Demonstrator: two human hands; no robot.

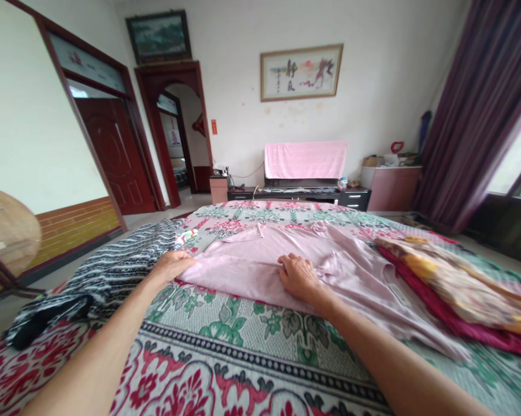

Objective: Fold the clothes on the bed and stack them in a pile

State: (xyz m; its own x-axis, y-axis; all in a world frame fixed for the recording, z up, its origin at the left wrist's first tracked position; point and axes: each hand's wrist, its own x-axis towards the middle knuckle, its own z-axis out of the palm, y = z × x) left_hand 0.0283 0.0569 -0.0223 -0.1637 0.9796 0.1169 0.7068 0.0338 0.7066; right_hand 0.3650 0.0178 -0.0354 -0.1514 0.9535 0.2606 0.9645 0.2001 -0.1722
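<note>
A pale pink garment (260, 254) lies spread across the floral bedspread (243, 329) in front of me. My left hand (172, 264) pinches the garment's left edge, fingers closed on the cloth. My right hand (298, 276) presses on the middle of the garment, its fingers curled and gripping a fold. Both forearms reach in from the bottom of the view.
A black-and-white striped cloth (108, 266) lies bunched at the left. A red, yellow and patterned pile of fabric (455, 289) sits at the right. A round wooden table (4, 237) stands at far left. A low cabinet with a pink-covered screen (306, 160) stands against the far wall.
</note>
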